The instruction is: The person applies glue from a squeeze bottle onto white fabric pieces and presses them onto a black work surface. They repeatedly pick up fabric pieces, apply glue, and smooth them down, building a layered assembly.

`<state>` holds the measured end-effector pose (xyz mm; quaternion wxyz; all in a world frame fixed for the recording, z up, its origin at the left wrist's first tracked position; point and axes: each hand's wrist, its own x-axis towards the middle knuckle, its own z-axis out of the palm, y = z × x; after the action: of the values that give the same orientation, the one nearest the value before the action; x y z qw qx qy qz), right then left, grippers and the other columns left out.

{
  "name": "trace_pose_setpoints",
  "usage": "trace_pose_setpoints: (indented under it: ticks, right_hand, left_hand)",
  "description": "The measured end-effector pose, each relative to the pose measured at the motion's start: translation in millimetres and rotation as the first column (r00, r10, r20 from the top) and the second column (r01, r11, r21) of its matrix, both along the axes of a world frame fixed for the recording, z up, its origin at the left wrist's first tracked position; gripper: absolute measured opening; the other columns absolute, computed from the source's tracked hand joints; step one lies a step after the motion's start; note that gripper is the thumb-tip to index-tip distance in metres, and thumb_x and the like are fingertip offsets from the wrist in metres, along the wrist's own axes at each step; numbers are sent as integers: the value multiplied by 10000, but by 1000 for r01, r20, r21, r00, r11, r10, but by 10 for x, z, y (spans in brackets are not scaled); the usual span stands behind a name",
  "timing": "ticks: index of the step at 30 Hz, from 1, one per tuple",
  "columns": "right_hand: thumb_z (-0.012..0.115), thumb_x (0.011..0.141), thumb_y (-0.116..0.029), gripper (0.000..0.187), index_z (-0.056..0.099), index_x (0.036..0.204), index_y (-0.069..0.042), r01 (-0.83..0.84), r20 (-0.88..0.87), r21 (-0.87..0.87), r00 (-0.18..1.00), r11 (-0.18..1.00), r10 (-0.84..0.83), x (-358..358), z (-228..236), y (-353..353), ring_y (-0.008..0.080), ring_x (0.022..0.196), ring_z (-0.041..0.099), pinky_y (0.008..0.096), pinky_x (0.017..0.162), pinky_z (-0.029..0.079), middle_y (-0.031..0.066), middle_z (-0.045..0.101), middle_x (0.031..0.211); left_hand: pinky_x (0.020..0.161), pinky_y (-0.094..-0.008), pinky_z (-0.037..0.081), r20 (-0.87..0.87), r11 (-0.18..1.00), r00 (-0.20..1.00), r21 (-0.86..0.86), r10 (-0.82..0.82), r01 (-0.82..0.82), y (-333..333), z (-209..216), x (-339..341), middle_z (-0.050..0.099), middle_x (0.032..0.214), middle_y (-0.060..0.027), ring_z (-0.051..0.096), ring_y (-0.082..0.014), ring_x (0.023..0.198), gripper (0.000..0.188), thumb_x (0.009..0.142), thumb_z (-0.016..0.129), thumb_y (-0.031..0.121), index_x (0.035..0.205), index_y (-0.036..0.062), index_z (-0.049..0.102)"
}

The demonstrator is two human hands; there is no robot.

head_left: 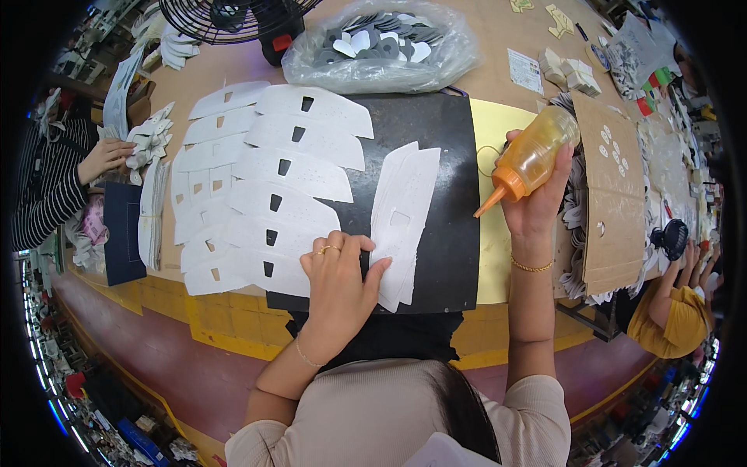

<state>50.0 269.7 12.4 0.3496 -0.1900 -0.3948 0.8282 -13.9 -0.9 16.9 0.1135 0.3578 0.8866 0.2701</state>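
My right hand (541, 191) is wrapped round a squeeze bottle (537, 148) with yellowish liquid in it. Its orange nozzle tilts down to the left, apart from the white pieces. My left hand (338, 272) rests on the black board (451, 210), bent fingers apart, its thumb at the lower left edge of a small stack of long white panels (405, 226). To its left, overlapping white panels with cut-out windows (299, 167) fan out in rows, partly over the board. A yellow sheet (496, 268) lies under the bottle side.
A plastic bag of grey and white cut pieces (381, 47) stands at the back beside a black fan (233, 15). Cardboard (611, 194) with small white pieces stands at right. A co-worker's hand (109, 156) is at far left; another person in yellow (669, 315) sits at right.
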Motion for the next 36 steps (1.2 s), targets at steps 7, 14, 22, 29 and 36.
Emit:
trace_pose_setpoints:
  ticks: [7,14,22,29,36]
  right_hand:
    - [435,1023,-596,573,507,1239,-69,36,19,4,999,999,-36,14,23,-3,191,802,676,318,649,591,133,647,1071]
    - [445,1016,-603,597,503,1250,-57,86,-21,-14,996,996,-87,38,55,57,181,791,668,329,653,590,128,639,1089]
    - [484,977,-658,654,535,1220,-53,124,-36,-152,991,981,-130,103,44,253,182,739,644,322,594,552,106,644,1037]
    - [457,957,-715,721,573,1164,-34,-100,-173,-156,982,983,73,202,-23,412,193,687,644,302,553,537,92,650,968]
    - [552,943,-669,735,560,1211,15,129,118,131,982,983,-145,1,1,104,183,917,653,333,773,562,102,636,1066]
  left_hand:
    - [818,-383,401,177,980,984,193,6,-40,16,118,34,608,949,-107,572,-253,865,198,872,740,118,1024,45,637]
    - [677,-298,470,18,866,961,439,-276,241,353,724,-553,667,863,-110,603,-187,740,194,908,642,-15,1091,-6,706]
    - [805,-347,543,-55,688,826,524,-561,502,1552,1308,-1302,730,984,-147,695,-257,868,220,897,642,76,1082,0,733]
    - [724,-341,553,117,903,945,352,-305,247,1758,354,-2347,727,958,-114,674,-186,821,246,881,669,110,1097,19,745]
    - [952,-406,482,-250,928,958,305,-139,214,1257,216,-2015,668,1167,-160,627,-327,1046,264,877,704,153,1125,67,729]
